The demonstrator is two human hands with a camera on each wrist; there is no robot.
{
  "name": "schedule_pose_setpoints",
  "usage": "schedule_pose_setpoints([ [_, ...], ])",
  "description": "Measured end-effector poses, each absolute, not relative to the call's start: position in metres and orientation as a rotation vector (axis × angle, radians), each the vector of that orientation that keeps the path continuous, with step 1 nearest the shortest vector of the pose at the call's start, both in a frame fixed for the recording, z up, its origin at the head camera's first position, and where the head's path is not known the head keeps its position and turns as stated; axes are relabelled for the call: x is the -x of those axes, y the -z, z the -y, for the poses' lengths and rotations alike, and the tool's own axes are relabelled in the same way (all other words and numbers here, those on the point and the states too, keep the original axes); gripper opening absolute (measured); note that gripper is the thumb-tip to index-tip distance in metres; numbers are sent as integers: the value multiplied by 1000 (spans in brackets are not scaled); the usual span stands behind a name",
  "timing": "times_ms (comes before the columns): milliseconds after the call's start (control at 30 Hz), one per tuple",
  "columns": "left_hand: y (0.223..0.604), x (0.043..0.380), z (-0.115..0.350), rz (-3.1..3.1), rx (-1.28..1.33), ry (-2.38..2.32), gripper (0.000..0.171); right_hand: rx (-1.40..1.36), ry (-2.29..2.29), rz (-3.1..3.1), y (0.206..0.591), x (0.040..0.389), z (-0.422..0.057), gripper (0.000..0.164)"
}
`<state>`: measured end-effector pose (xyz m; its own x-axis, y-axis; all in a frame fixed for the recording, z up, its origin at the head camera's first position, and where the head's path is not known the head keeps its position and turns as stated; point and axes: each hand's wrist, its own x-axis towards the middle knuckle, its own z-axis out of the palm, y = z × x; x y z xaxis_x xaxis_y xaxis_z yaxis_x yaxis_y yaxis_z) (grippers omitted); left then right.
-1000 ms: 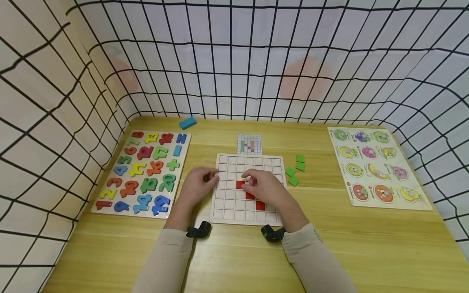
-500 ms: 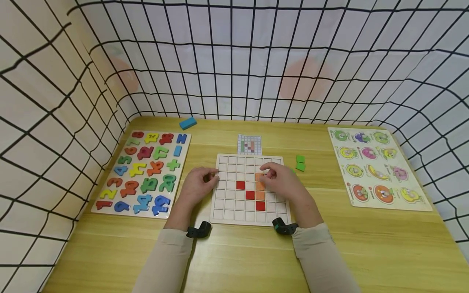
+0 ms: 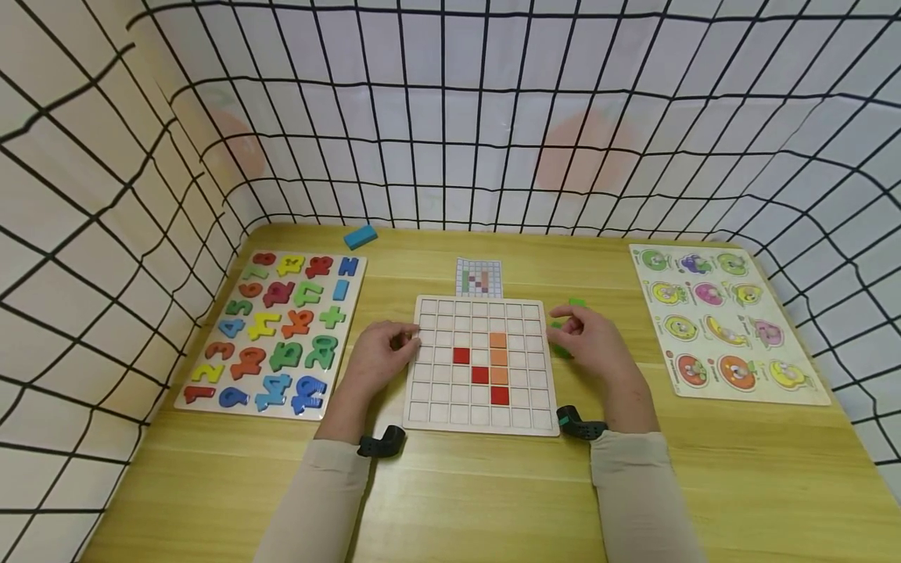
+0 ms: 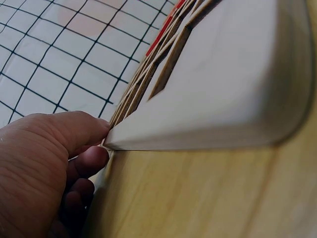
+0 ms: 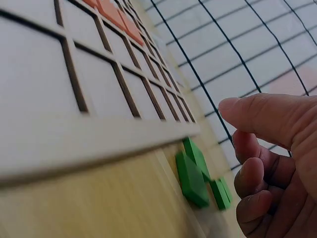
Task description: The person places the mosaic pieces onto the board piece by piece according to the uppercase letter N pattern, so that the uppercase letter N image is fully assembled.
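A wooden grid board lies flat in the middle of the table. Its left edge is between the thumb and fingertip of my left hand, and the left wrist view shows the pinch at that edge. Red tiles run in a diagonal on the board, beside a column of orange tiles. Past the board's right edge, my right hand hovers over loose green tiles, partly hiding them in the head view. Nothing is between its loosely bent fingers.
A small pattern card touches the board's back edge. A number puzzle lies left, a fruit puzzle right. A blue block sits at the back left. Black wire mesh encloses the table's back and sides.
My right hand has moved right, from above the red tiles across the orange ones to the green tiles beside the board. My left hand has stayed at the left edge.
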<state>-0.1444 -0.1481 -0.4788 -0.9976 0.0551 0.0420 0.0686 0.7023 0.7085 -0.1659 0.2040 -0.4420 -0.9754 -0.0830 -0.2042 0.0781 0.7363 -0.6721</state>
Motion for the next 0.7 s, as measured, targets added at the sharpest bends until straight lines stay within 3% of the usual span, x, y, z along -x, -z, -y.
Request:
schedule_pose_setpoints([
  [700,477,143,148,2880,95,1221,27,-98,948,-2733,456,168,-216,53],
])
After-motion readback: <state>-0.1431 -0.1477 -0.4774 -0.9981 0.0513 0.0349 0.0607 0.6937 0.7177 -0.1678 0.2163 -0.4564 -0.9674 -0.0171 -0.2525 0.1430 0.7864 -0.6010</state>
